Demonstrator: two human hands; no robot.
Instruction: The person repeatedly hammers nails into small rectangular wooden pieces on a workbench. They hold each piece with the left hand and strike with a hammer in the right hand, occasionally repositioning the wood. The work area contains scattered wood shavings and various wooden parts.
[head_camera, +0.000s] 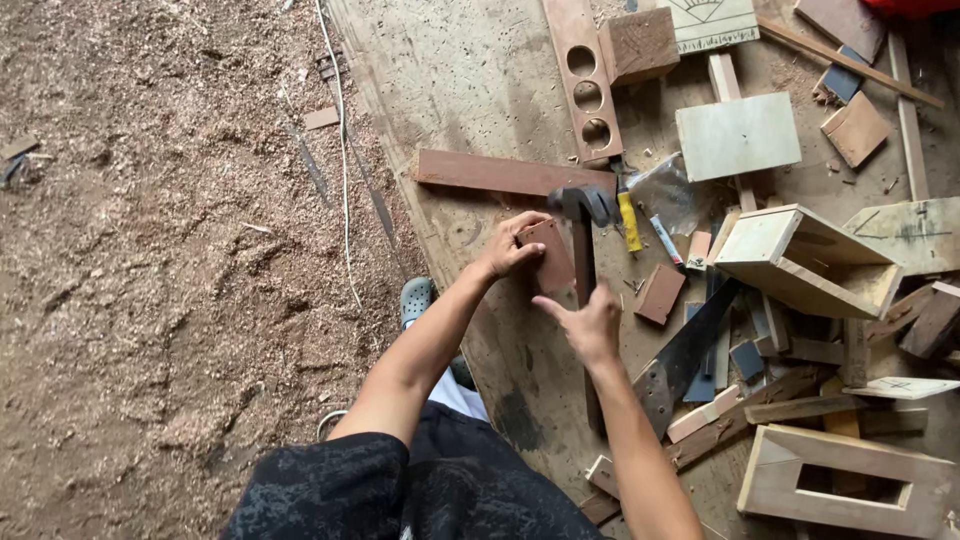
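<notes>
My left hand (510, 250) grips a small reddish-brown wooden piece (549, 254) by its left edge, just above the plywood work board (470, 80). My right hand (588, 322) hovers with fingers spread over the dark handle of a hammer (583, 240), whose steel head lies just beyond the wooden piece. Whether the right hand touches the handle is unclear.
A long brown plank (510, 173), a strip with three round holes (585, 80), a yellow-handled tool (628, 222), a handsaw blade (680, 360), an open wooden box (800, 262), a wooden frame (850, 480) and several offcuts lie around. Sawdust (150, 250) covers the ground at left.
</notes>
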